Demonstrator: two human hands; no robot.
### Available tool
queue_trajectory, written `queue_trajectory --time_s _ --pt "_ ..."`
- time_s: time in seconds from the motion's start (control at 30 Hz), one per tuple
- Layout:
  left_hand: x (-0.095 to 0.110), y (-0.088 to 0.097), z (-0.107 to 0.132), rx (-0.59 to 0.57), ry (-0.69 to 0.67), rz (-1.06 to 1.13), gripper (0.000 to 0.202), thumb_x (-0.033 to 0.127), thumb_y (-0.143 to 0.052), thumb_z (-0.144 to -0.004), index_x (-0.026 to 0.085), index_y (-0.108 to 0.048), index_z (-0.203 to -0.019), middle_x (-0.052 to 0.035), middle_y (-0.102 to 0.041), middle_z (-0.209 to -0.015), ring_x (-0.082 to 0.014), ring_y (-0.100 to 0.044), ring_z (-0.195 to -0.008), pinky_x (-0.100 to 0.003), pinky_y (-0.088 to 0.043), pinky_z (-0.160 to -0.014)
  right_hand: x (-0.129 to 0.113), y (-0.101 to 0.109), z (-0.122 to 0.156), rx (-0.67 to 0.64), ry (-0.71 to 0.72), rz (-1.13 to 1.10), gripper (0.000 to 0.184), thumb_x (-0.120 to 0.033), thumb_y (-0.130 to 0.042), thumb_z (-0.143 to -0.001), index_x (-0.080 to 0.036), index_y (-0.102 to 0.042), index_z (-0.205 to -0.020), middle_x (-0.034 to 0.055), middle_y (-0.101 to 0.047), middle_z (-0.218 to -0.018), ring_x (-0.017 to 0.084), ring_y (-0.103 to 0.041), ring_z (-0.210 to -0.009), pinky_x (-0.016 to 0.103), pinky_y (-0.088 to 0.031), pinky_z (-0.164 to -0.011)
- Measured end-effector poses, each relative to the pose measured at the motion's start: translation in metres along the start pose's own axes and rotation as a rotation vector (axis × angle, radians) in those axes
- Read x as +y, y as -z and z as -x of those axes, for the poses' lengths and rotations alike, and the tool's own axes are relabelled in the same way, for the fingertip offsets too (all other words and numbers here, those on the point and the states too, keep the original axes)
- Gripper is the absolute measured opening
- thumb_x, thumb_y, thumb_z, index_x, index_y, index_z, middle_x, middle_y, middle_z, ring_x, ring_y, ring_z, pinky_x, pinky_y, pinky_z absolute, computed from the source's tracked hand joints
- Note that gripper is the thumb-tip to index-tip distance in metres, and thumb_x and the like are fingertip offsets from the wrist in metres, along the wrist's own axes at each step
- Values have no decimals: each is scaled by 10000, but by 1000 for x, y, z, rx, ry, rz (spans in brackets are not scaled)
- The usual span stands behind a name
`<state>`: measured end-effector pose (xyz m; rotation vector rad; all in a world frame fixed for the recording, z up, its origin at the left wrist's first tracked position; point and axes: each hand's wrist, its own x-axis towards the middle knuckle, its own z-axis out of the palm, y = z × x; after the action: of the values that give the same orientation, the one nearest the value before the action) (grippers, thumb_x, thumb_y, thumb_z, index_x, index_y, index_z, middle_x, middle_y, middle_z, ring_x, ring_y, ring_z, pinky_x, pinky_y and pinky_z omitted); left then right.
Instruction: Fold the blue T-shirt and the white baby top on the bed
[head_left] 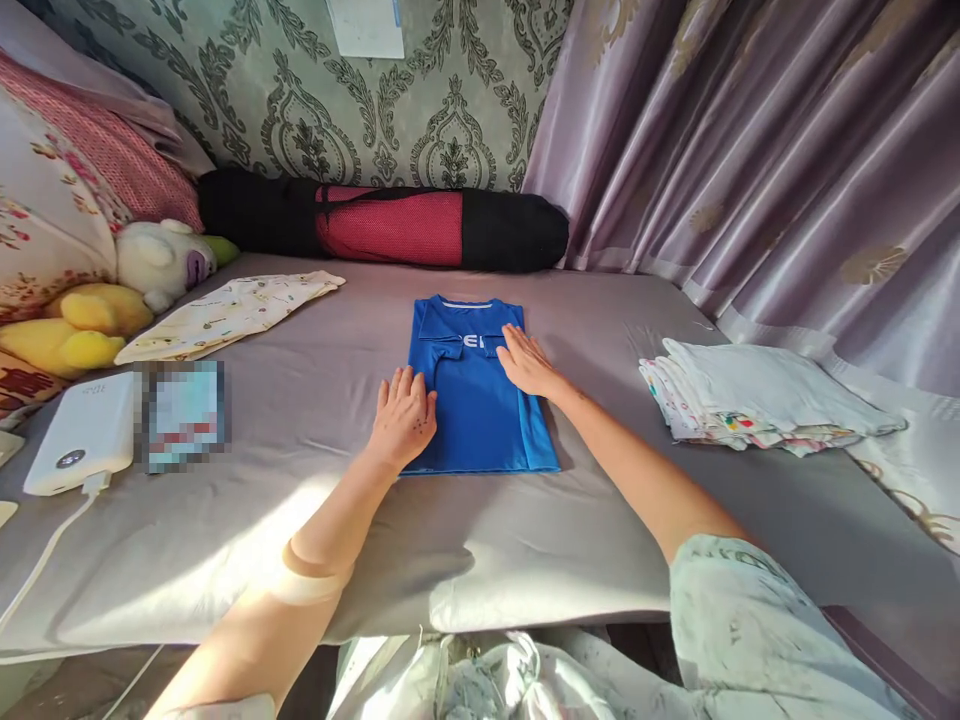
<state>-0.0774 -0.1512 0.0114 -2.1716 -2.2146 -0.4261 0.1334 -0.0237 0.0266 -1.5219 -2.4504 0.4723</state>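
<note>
A blue T-shirt (480, 410) with white letters on its chest lies on the grey sheet in front of me. Its sides and sleeves are folded inward, and the collar points away from me. My left hand (405, 415) rests at the shirt's left edge, palm down with the fingers stretched forward. On the opposite side, my right hand (527, 362) lies flat over the folded right sleeve, its fingers extended. Neither hand grips the fabric.
A stack of folded white cloths (765, 395) sits to the right. At left are a patterned cloth (232, 315), a white power bank (84, 430) with a cable, a blurred packet (185, 415) and plush toys (97, 320). A black-and-red roll bag (390, 225) lies along the wall.
</note>
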Motion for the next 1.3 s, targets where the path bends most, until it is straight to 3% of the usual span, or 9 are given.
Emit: queue_trajectory --time_s 0.17,0.4,0.5,0.6,0.77,0.87,1.0,1.17,1.3 --pt "9 -3 2 -88 -57 -19 663 461 -277 -975 -14 -350 -1431 -239 -306 -1516 -327 -220 -1436 -494 -227 -1156 10 -13 32 -32 -26 135 710 -489 -111 -973 -37 -177 -1517 142 -135 -1591 237 -92 -1471 433 -75 -1193" --pt "17 1 1 -226 -43 -25 746 518 -253 -970 -30 -244 -1477 -235 -219 -1550 -331 -164 -1449 -476 -193 -1167 1 -14 39 -37 -45 159 717 -488 -99 -973 -28 -160 -1519 139 -128 -1593 240 -94 -1470 424 -76 -1193" --pt "12 15 1 -254 -57 6 736 528 -229 -970 -10 -254 -1473 -236 -262 -1537 -325 -211 -1439 -475 -240 -1144 -4 -4 55 -73 -52 108 752 -530 -76 -968 -28 -113 -1526 142 -78 -1598 240 -58 -1473 433 -71 -1194" --pt "7 37 13 -257 -143 25 703 537 -237 -968 27 -312 -1446 -221 -353 -1498 -309 -315 -1400 -439 -291 -1115 -15 5 90 -109 -40 75 803 -593 -55 -952 -37 -104 -1529 147 -68 -1597 244 -44 -1472 434 -83 -1195" --pt "-2 63 46 -267 -348 92 637 606 -239 -951 110 -526 -1228 -164 -583 -1222 -266 -565 -1109 -389 -433 -949 -34 6 148 -118 53 108 816 -622 -77 -947 -52 -203 -1517 170 -173 -1578 251 -121 -1464 434 -147 -1195" --pt "-8 60 58 -240 -442 131 612 644 -305 -925 135 -562 -1148 -143 -591 -1147 -257 -572 -1031 -386 -459 -888 -37 -2 165 -79 94 155 782 -602 -128 -959 -55 -244 -1505 184 -203 -1567 269 -158 -1457 456 -192 -1186" --pt "-13 51 61 -198 -525 148 585 638 -420 -893 146 -557 -1178 -141 -559 -1162 -264 -537 -1052 -390 -465 -885 -36 -9 169 -52 117 211 732 -558 -199 -973 -48 -277 -1491 194 -217 -1560 284 -193 -1448 468 -244 -1168" --pt "-16 49 57 -181 -544 145 523 563 -412 -929 142 -564 -1199 -140 -542 -1134 -248 -527 -1010 -385 -468 -872 -38 -4 170 -17 182 270 656 -512 -260 -983 -59 -369 -1445 201 -297 -1533 296 -255 -1428 500 -211 -1171" --pt "-18 46 56 -171 -615 66 477 511 -378 -959 149 -578 -1194 -118 -573 -1069 -228 -546 -947 -360 -478 -829 -44 3 171 27 254 265 532 -437 -335 -988 -101 -461 -1380 178 -443 -1437 288 -399 -1327 470 -326 -1114"
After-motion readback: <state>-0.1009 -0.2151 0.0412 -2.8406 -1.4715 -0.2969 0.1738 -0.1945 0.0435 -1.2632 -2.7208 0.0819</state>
